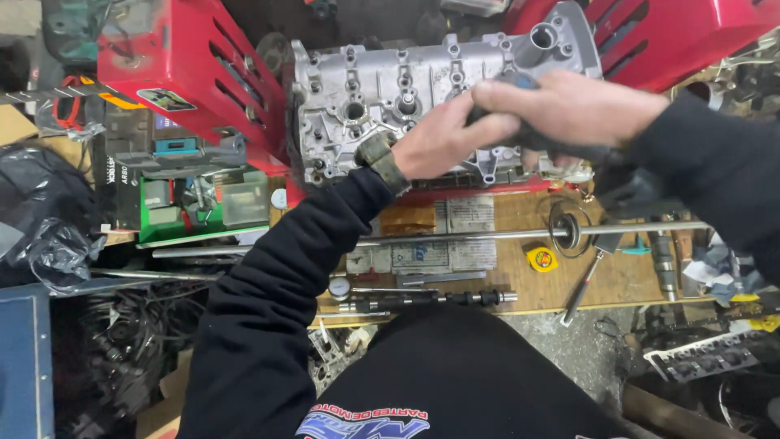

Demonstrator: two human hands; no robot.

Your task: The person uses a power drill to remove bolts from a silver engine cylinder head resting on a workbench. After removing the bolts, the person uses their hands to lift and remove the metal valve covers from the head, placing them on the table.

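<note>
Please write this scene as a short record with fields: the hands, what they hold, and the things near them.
Left hand: closed around a dark tool handle, over the engine head
Right hand: clasped on the same handle, above the left
Engine head: grey metal, on the wooden bench
Long rod: lies across the bench, below the head
Camshaft: at the near bench edge
Tape measure: yellow, beside the rod
</note>
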